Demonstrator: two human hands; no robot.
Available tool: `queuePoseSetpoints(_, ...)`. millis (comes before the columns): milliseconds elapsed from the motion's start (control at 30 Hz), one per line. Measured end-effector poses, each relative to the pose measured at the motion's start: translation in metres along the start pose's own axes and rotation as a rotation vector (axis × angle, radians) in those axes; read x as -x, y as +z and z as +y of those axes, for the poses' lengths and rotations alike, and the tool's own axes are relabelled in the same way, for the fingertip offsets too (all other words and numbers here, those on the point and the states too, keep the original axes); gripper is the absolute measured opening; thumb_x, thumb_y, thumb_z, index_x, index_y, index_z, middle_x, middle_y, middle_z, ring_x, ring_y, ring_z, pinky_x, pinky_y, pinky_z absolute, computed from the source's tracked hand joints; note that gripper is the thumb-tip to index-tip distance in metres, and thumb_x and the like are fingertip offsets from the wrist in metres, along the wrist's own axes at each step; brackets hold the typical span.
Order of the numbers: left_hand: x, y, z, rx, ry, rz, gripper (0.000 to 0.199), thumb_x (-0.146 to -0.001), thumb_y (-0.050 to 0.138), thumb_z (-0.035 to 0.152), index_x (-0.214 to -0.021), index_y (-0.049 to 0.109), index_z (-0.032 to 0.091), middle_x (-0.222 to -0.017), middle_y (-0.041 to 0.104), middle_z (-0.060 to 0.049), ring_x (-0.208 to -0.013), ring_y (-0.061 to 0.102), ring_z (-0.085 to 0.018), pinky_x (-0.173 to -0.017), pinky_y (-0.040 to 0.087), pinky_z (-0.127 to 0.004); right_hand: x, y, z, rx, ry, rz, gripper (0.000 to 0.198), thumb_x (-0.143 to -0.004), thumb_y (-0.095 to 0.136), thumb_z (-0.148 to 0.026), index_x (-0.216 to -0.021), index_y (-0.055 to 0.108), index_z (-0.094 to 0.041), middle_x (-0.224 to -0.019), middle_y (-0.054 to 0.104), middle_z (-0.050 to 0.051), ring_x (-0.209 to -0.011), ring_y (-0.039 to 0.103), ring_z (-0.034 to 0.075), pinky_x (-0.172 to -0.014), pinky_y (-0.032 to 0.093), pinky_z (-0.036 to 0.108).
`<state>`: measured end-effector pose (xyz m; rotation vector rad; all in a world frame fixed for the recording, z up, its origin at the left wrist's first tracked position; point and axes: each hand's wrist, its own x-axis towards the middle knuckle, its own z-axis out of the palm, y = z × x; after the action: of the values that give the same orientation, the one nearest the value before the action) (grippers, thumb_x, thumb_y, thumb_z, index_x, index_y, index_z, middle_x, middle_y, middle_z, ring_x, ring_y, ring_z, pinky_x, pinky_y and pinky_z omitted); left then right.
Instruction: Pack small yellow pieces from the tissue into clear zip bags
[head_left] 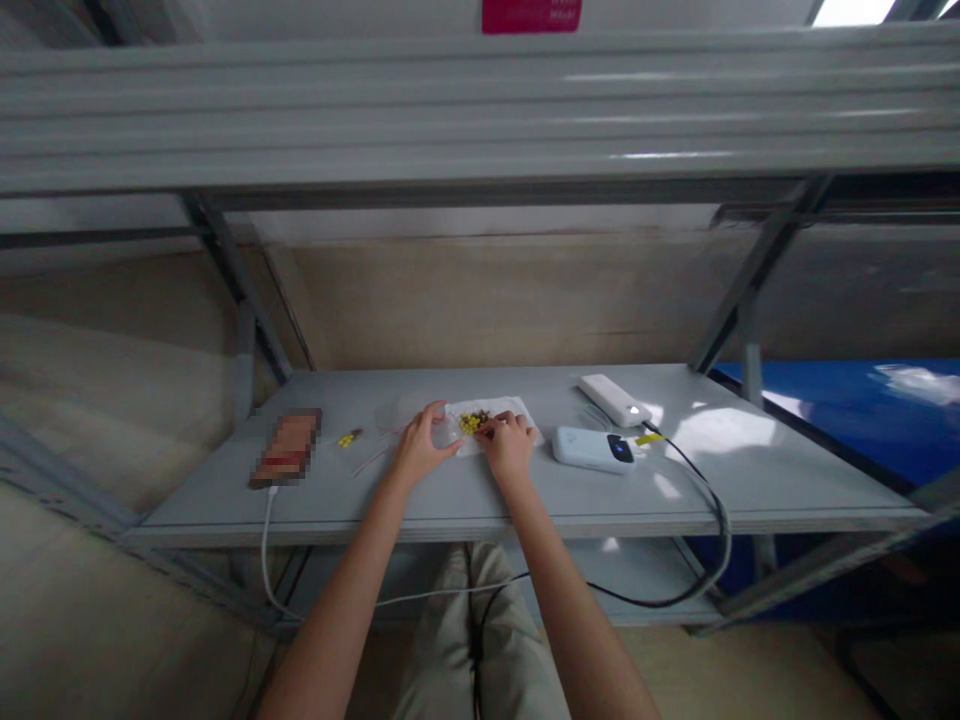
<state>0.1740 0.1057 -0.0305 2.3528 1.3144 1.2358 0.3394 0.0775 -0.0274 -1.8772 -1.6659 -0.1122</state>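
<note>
On the shelf-table, a white sheet [527,408] lies under a small pile of yellow and dark brown pieces [472,422]. My left hand [421,447] curves its thumb and fingers around a clear plastic thing [447,432] at the left of the pile; whether it is a bag or a cup I cannot tell. From the other side, my right hand [510,442] has its fingertips pinched together at the pile's right edge. Whatever is between them is too small to make out. Further left sits a smaller group of yellow pieces [346,440].
A blurred-out phone-like object [289,447] with a white cable [265,545] lies at the left. Right of my hands are a light blue power bank [589,450] and a white one [611,398], with cables hanging over the front edge. A grey beam [480,120] crosses above.
</note>
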Motion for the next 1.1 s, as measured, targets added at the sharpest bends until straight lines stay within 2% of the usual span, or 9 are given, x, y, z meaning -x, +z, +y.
queuePoseSetpoints(200, 0.001, 0.0, 0.003, -0.01, 0.01, -0.029, 0.07, -0.063, 0.07, 0.033, -0.123, 0.037, 0.022, -0.098, 0.06, -0.005, -0.092, 0.058, -0.02, -0.083, 0.045, -0.034, -0.004, 0.004, 0.002, -0.17, -0.007, 0.073, 0.015, -0.078, 0.059, -0.033, -0.083, 0.07, -0.024, -0.095, 0.061, 0.007, -0.091, 0.046, 0.023, -0.075, 0.028, 0.032)
queuePoseSetpoints(433, 0.0, -0.002, 0.006, 0.021, 0.025, -0.053, 0.069, -0.062, 0.07, 0.03, -0.123, 0.038, 0.021, -0.099, 0.06, -0.006, -0.094, 0.057, -0.021, -0.084, 0.044, -0.035, -0.013, 0.017, 0.002, -0.614, -0.314, -0.06, 0.03, -0.087, 0.045, -0.034, -0.082, 0.071, -0.02, -0.082, 0.066, 0.006, -0.082, 0.054, 0.017, -0.079, 0.035, 0.029)
queuePoseSetpoints(533, 0.0, -0.002, 0.005, 0.028, 0.02, -0.023, 0.069, -0.062, 0.07, 0.029, -0.123, 0.038, 0.021, -0.099, 0.06, -0.006, -0.094, 0.057, -0.021, -0.085, 0.043, -0.035, -0.012, 0.02, 0.001, -0.684, -0.317, -0.075, 0.033, -0.089, 0.041, -0.032, -0.082, 0.071, -0.02, -0.08, 0.065, 0.005, -0.082, 0.055, 0.016, -0.079, 0.036, 0.03)
queuePoseSetpoints(633, -0.001, -0.001, 0.002, 0.062, 0.002, 0.019, 0.073, -0.057, 0.073, 0.029, -0.122, 0.041, 0.021, -0.099, 0.059, -0.006, -0.094, 0.056, -0.021, -0.086, 0.042, -0.036, -0.012, 0.023, 0.002, -0.724, -0.331, -0.1, 0.019, -0.079, 0.057, -0.032, -0.075, 0.07, -0.018, -0.077, 0.064, 0.005, -0.078, 0.054, 0.016, -0.073, 0.038, 0.028)
queuePoseSetpoints(767, -0.004, 0.003, -0.008, 0.275, -0.087, 0.075, 0.083, -0.05, 0.078, 0.034, -0.124, 0.042, 0.019, -0.096, 0.059, -0.006, -0.089, 0.056, -0.019, -0.082, 0.043, -0.033, -0.014, 0.026, 0.006, -0.788, -0.196, -0.047, 0.016, -0.078, 0.055, -0.026, -0.075, 0.067, -0.016, -0.076, 0.063, 0.006, -0.071, 0.054, 0.016, -0.066, 0.04, 0.027)
queuePoseSetpoints(867, -0.007, 0.006, -0.015, 0.532, -0.239, 0.084, 0.06, -0.065, 0.066, 0.042, -0.117, 0.051, 0.015, -0.082, 0.062, -0.004, -0.074, 0.057, -0.015, -0.072, 0.045, -0.028, -0.014, 0.025, 0.005, -0.848, -0.154, -0.043, 0.018, -0.079, 0.051, -0.025, -0.078, 0.066, -0.015, -0.077, 0.064, 0.006, -0.071, 0.056, 0.016, -0.067, 0.041, 0.027)
queuePoseSetpoints(933, -0.008, 0.007, -0.017, 0.623, -0.309, 0.047, 0.045, -0.069, 0.06, 0.044, -0.1, 0.062, 0.012, -0.072, 0.063, -0.004, -0.065, 0.057, -0.014, -0.064, 0.044, -0.025, -0.013, 0.024, 0.005, -0.874, -0.181, -0.089, 0.018, -0.078, 0.053, -0.027, -0.08, 0.066, -0.016, -0.079, 0.066, 0.006, -0.072, 0.057, 0.016, -0.068, 0.043, 0.027)
queuePoseSetpoints(1033, -0.008, 0.008, -0.018, 0.612, -0.329, 0.037, 0.035, -0.066, 0.062, 0.045, -0.077, 0.067, 0.012, -0.064, 0.063, -0.004, -0.06, 0.056, -0.014, -0.059, 0.043, -0.024, -0.012, 0.024, 0.005, -0.899, -0.201, -0.127, 0.021, -0.077, 0.055, -0.027, -0.092, 0.067, -0.018, -0.085, 0.068, 0.005, -0.074, 0.06, 0.016, -0.071, 0.044, 0.028)
queuePoseSetpoints(1100, -0.008, 0.008, -0.019, 0.585, -0.315, 0.058, 0.031, -0.067, 0.062, 0.043, -0.071, 0.066, 0.013, -0.063, 0.064, -0.004, -0.06, 0.056, -0.014, -0.059, 0.042, -0.024, -0.013, 0.026, 0.006, -0.93, -0.171, -0.127, 0.028, -0.075, 0.058, -0.027, -0.102, 0.064, -0.02, -0.085, 0.069, 0.005, -0.074, 0.061, 0.016, -0.071, 0.045, 0.028)
